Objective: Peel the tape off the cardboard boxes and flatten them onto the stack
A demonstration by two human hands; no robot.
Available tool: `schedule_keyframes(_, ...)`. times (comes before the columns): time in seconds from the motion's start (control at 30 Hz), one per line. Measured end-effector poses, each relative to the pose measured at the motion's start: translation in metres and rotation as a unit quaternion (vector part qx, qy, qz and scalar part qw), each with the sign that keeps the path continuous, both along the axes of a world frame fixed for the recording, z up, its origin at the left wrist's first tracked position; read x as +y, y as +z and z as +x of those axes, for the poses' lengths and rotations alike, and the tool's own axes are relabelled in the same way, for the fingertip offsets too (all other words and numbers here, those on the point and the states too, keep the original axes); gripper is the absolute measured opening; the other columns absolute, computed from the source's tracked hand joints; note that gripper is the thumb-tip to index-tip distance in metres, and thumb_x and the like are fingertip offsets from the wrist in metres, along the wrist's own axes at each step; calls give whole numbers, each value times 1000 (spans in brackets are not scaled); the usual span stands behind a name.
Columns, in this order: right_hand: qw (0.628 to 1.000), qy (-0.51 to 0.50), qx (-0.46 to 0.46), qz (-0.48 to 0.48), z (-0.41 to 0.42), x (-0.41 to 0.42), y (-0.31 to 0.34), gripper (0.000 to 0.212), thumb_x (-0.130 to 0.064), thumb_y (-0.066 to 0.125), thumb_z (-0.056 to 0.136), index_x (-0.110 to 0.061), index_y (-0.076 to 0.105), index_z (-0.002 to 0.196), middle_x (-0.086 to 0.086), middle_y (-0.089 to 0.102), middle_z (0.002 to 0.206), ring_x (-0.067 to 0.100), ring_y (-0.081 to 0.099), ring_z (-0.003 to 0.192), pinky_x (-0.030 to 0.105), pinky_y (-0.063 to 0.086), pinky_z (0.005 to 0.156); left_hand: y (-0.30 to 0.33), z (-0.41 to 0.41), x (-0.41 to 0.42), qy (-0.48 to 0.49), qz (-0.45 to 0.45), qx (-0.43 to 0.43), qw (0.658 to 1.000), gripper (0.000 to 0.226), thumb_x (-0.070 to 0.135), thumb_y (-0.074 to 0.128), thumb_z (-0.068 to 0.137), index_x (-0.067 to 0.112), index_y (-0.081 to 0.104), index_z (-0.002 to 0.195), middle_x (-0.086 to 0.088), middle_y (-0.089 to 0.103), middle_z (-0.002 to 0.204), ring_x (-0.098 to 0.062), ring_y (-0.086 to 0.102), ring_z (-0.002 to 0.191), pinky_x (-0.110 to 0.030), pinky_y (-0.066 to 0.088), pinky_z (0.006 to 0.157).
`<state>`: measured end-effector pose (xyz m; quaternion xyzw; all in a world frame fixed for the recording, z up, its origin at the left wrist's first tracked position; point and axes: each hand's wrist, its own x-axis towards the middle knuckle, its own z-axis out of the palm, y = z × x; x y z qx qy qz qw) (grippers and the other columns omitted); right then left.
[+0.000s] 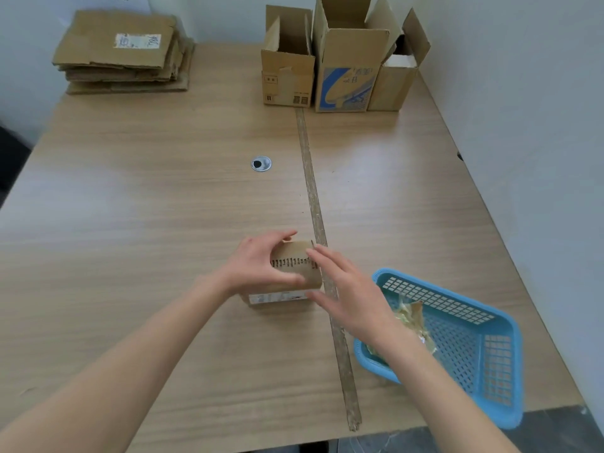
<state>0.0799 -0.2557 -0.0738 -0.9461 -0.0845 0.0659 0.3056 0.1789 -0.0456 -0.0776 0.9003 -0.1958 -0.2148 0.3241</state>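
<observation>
Small brown cardboard box near centre of wooden table, left hand gripping its left side, right hand beside it, fingers spread, holding nothing, flattened cardboard stack far left, blue plastic basket near right

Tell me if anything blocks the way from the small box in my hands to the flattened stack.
Nothing visible does. Bare table lies between the small box and the flattened cardboard stack at the far left.

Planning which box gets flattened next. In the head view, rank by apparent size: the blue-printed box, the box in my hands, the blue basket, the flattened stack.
1. blue basket, nearest the camera
2. flattened stack
3. blue-printed box, though it is far off
4. box in hands, partly covered
</observation>
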Motion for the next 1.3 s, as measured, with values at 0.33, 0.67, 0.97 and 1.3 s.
schedule_keyframes(0.33, 994, 0, -109, -10, 0, 19, -30, 37, -11, 81, 71, -24, 52, 88, -11, 46, 155, 21, 71, 86, 37, 56, 61, -7, -20, 57, 151, -96, 0, 984, 12, 33, 73, 92, 44, 79, 94, 24, 70, 114, 9, 59, 108, -29, 47, 91)
schedule_keyframes(0.67, 985, -168, -20, -18, 19, 48, -1, 45, -54, 81, 76, -22, 63, 102, -9, 64, 125, 19, 66, 104, 34, 48, 79, -16, -55, 15, 266, -44, -82, 959, 48, 25, 82, 67, 38, 51, 101, 17, 53, 111, -11, 55, 102, -28, 41, 77)
schedule_keyframes(0.97, 960, -205, 57, 180, 60, 18, 27, 70, -19, 37, 92, -53, 29, 152, -4, 70, 98, 20, 64, 88, 49, 57, 88, 19, -38, 42, 333, -293, 62, 894, 63, 1, 44, 96, 29, 43, 153, -15, 54, 147, -32, 52, 130, -46, 42, 110)
schedule_keyframes(1.3, 905, -274, 64, 319, 60, 25, 22, 22, -59, 57, 96, -43, 60, 111, -12, 69, 99, 9, 62, 97, 35, 52, 86, 21, -47, 50, 203, -264, -78, 940, 74, 4, 41, 81, 32, 47, 149, 21, 66, 122, -26, 61, 102, -42, 48, 90)
